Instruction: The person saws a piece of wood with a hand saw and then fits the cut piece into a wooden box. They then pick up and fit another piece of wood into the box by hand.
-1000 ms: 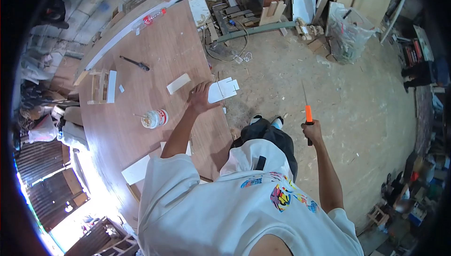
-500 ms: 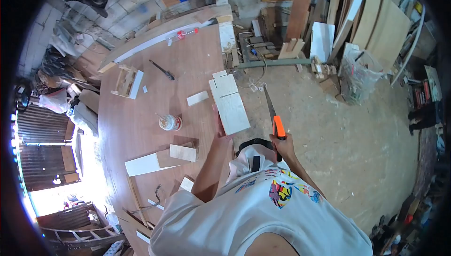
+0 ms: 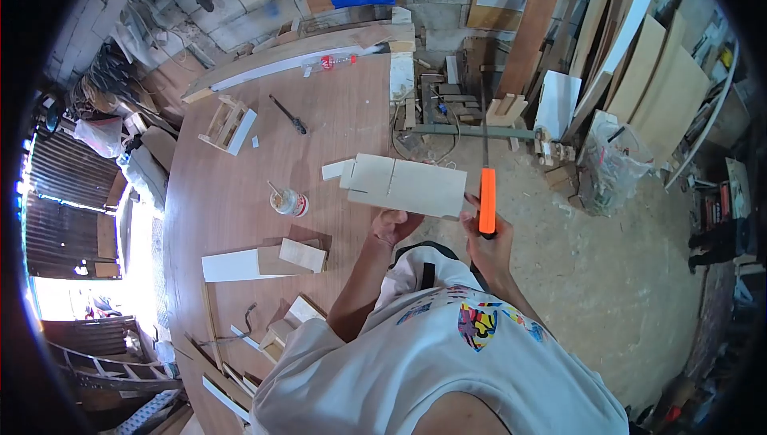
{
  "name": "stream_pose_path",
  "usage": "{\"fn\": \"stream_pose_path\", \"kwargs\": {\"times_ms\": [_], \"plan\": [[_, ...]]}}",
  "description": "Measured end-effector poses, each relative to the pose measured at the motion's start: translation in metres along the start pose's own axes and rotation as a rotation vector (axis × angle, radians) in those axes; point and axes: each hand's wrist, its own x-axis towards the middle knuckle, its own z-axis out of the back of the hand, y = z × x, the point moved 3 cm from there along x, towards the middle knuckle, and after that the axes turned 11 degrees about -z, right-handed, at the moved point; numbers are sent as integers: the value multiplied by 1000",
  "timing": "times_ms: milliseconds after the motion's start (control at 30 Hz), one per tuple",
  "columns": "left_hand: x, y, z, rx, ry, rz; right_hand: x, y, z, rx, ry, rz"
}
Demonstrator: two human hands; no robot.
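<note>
A pale wooden board (image 3: 415,187) with a cut slot and pencil-like lines lies nearly level, its left end above the table edge. My left hand (image 3: 393,226) grips its lower edge from beneath, fingers partly hidden by it. In my right hand (image 3: 489,247) is a handsaw (image 3: 487,199) with an orange and black handle, its blade pointing away from me. The thumb side of that hand is close to the board's right end; whether they touch is unclear. A small white block (image 3: 332,170) lies on the table behind the board's left end.
On the wooden table (image 3: 232,219) stand a jar (image 3: 288,200), a small slatted wooden frame (image 3: 228,125), a dark tool (image 3: 288,115) and joined wood pieces (image 3: 272,261). A plastic bottle (image 3: 339,60) lies at the back. Planks (image 3: 639,67) lean at the right, beside a clear bag (image 3: 607,163).
The board has turned from upright in view to nearly horizontal, its near end swinging right. The saw has moved slightly right and now points straighter ahead. The view has shifted a little.
</note>
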Motion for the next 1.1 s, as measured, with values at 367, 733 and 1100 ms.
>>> {"fn": "stream_pose_path", "kwargs": {"times_ms": [367,733,1100], "plan": [[24,8,-28,34,201,-120,-4,6,29,85,-42,-20],[18,11,-41,-205,80,29,-22,23,29,79,-112,-3],[23,3,-42,-74,140,63,-21,20,21,88,-128,8]]}}
